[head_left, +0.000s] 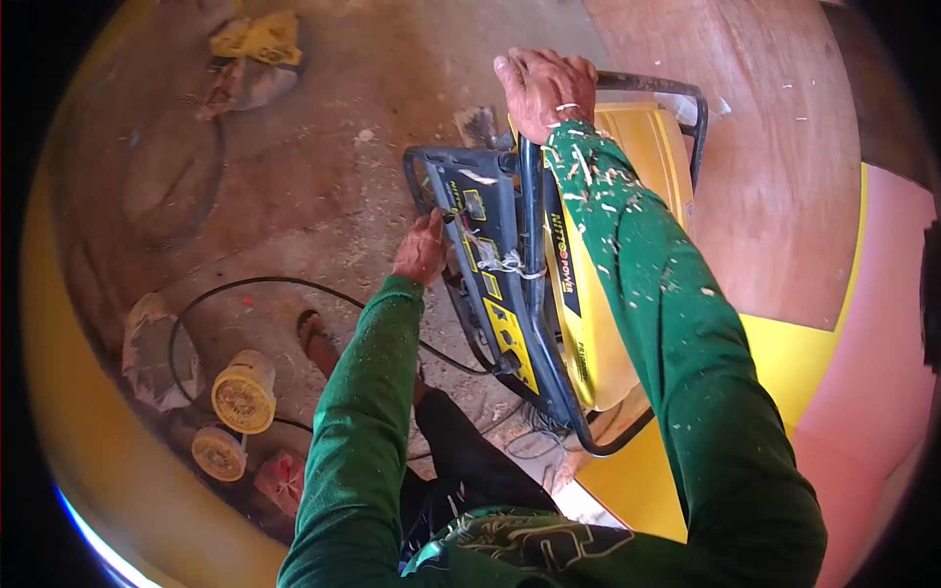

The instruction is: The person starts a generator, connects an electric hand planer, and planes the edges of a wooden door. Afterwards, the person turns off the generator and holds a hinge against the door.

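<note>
A yellow and black portable generator [618,343] with a dark tubular frame [534,235] stands on the floor before me. My right hand [554,93] is closed over the top bar of that frame, arm stretched forward. At the upper part of the control panel [490,274], my left hand [421,248] has its fingers drawn together against the panel's edge; what they pinch, if anything, is hidden. A black cable [284,280] is plugged into the panel's lower end. White string [510,263] is tied about the frame. Wood shavings cling to my green sleeves.
Two round tubs with dirty yellowish lids, a larger one [243,397] and a smaller one [218,454], stand at lower left beside a torn sack [157,353]. A yellow bag [257,44] lies far left. Plywood sheets [755,196] are at right. Loose cord [539,431] lies under the generator.
</note>
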`<action>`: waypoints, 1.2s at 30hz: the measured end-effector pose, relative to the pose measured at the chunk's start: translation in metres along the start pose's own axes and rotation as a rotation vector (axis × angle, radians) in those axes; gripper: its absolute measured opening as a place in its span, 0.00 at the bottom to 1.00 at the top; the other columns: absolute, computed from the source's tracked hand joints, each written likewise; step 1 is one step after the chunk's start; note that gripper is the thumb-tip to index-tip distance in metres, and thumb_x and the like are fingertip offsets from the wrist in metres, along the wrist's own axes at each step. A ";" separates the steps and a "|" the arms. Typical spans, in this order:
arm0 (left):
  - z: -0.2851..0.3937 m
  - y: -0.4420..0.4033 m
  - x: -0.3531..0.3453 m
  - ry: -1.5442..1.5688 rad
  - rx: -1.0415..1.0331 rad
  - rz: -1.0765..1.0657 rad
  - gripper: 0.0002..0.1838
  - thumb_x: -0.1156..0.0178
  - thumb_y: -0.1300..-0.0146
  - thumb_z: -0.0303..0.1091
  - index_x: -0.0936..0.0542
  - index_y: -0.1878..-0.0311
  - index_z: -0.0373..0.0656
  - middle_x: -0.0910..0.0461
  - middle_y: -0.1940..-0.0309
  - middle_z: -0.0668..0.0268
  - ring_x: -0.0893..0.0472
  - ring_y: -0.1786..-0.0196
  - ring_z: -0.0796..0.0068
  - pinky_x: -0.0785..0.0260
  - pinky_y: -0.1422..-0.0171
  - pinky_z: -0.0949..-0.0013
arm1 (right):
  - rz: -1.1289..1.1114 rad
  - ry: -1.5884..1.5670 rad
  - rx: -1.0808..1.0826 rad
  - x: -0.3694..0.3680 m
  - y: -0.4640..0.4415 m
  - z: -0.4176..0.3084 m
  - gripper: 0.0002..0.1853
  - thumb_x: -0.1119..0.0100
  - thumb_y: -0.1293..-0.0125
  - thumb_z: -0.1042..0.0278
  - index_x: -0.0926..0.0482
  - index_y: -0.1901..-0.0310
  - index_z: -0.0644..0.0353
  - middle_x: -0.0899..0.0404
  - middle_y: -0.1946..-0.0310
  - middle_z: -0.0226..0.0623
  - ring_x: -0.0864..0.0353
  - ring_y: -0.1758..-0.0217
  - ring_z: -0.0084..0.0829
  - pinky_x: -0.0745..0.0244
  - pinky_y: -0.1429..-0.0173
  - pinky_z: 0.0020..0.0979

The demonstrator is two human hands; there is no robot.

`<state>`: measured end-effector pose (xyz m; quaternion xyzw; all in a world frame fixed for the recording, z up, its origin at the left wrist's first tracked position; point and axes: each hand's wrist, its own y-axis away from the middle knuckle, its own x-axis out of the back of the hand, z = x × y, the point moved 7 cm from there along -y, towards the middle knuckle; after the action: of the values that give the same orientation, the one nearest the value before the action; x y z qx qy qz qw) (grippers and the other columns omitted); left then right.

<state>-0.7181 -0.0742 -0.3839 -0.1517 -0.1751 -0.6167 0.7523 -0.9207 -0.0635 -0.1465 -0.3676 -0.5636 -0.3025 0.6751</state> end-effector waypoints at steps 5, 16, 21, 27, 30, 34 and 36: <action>0.006 -0.020 -0.006 -0.006 -0.143 -0.142 0.20 0.44 0.51 0.20 0.28 0.51 0.34 0.22 0.60 0.49 0.22 0.57 0.46 0.28 0.53 0.54 | 0.057 -0.034 0.017 0.000 0.001 0.001 0.23 0.50 0.37 0.46 0.20 0.50 0.53 0.19 0.54 0.38 0.26 0.49 0.40 0.44 0.37 0.41; 0.006 -0.030 -0.003 0.004 -0.288 -0.297 0.07 0.46 0.38 0.33 0.27 0.61 0.40 0.24 0.71 0.55 0.21 0.66 0.51 0.27 0.67 0.54 | 0.136 -0.068 0.071 0.005 0.002 -0.002 0.15 0.42 0.44 0.57 0.18 0.57 0.54 0.18 0.60 0.35 0.26 0.56 0.41 0.41 0.43 0.41; -0.010 -0.019 -0.017 0.216 0.221 -0.114 0.13 0.47 0.34 0.41 0.25 0.66 0.40 0.23 0.73 0.48 0.22 0.68 0.44 0.30 0.68 0.52 | 0.044 -0.065 0.052 0.005 0.000 -0.004 0.16 0.45 0.42 0.58 0.19 0.54 0.54 0.19 0.57 0.36 0.27 0.54 0.40 0.41 0.42 0.40; -0.012 -0.002 -0.037 0.309 0.566 0.054 0.16 0.47 0.34 0.44 0.22 0.69 0.42 0.23 0.76 0.47 0.21 0.68 0.45 0.30 0.67 0.51 | 0.035 -0.055 0.041 0.005 0.000 -0.005 0.15 0.44 0.43 0.58 0.18 0.56 0.54 0.18 0.58 0.35 0.27 0.54 0.40 0.40 0.43 0.40; -0.002 -0.006 -0.033 0.112 0.467 0.068 0.16 0.53 0.31 0.43 0.23 0.67 0.43 0.22 0.72 0.52 0.21 0.68 0.48 0.30 0.65 0.51 | 0.045 -0.032 0.036 0.007 -0.001 -0.006 0.14 0.43 0.42 0.58 0.18 0.57 0.54 0.18 0.59 0.35 0.27 0.54 0.40 0.40 0.43 0.40; 0.004 -0.013 -0.030 0.030 0.434 -0.077 0.15 0.57 0.30 0.41 0.24 0.65 0.44 0.23 0.68 0.56 0.21 0.67 0.50 0.30 0.65 0.51 | 0.054 -0.027 0.029 0.008 -0.003 -0.006 0.14 0.43 0.42 0.59 0.19 0.57 0.53 0.18 0.59 0.34 0.27 0.54 0.40 0.40 0.42 0.41; 0.007 -0.014 -0.026 0.079 0.444 -0.092 0.15 0.57 0.30 0.40 0.23 0.65 0.44 0.23 0.69 0.56 0.21 0.68 0.50 0.29 0.65 0.50 | 0.036 -0.046 0.007 0.009 -0.003 -0.006 0.14 0.43 0.42 0.59 0.19 0.56 0.54 0.18 0.60 0.35 0.28 0.54 0.40 0.40 0.42 0.41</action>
<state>-0.7375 -0.0512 -0.3887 0.0502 -0.2837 -0.6020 0.7447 -0.9186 -0.0698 -0.1378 -0.3823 -0.5732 -0.2799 0.6685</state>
